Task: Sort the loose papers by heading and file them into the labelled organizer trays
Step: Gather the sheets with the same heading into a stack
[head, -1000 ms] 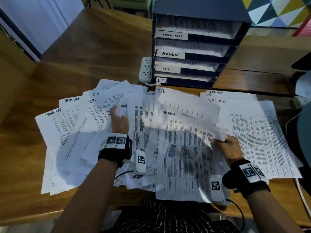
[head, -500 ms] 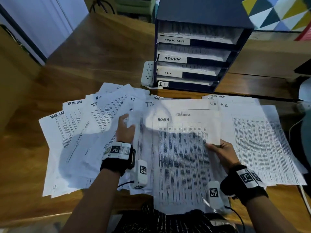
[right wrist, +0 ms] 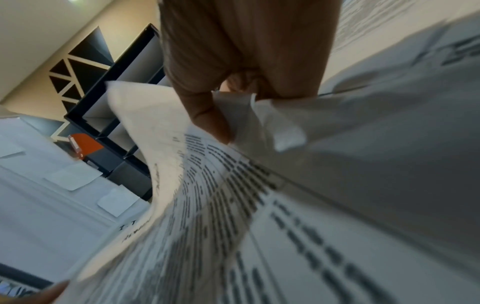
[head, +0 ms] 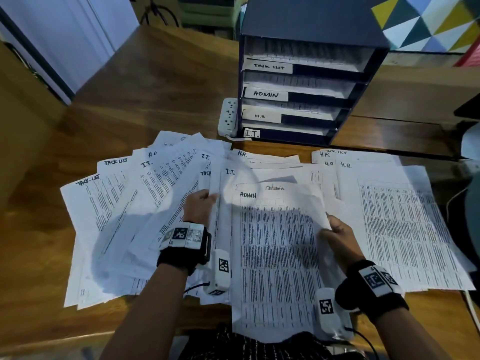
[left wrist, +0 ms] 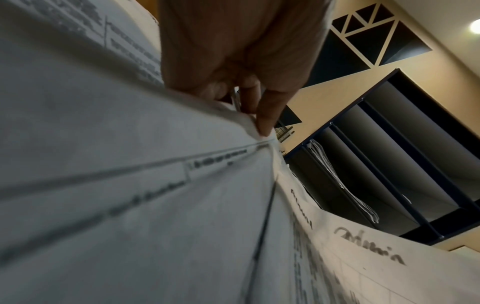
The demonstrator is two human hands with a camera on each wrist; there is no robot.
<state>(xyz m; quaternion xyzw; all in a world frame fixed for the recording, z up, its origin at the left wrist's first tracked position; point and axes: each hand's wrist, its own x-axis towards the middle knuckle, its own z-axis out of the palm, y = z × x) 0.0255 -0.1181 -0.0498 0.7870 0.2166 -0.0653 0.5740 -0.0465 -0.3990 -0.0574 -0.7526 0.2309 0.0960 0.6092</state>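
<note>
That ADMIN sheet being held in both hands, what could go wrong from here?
1. Another sheet headed Admin lies right beneath the ADMIN sheet; the right hand might lift both together or leave one behind.
2. The left hand pinches neighbouring papers, so an I.T. page could follow into the ADMIN tray.

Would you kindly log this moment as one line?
right hand: pinches ADMIN sheet | left hand: grips paper pile | organizer: not reached

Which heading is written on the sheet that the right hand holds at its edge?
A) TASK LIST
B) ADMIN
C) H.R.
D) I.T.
B: the sheet pinched at its right edge by the right hand has ADMIN handwritten at its top left corner.
</note>
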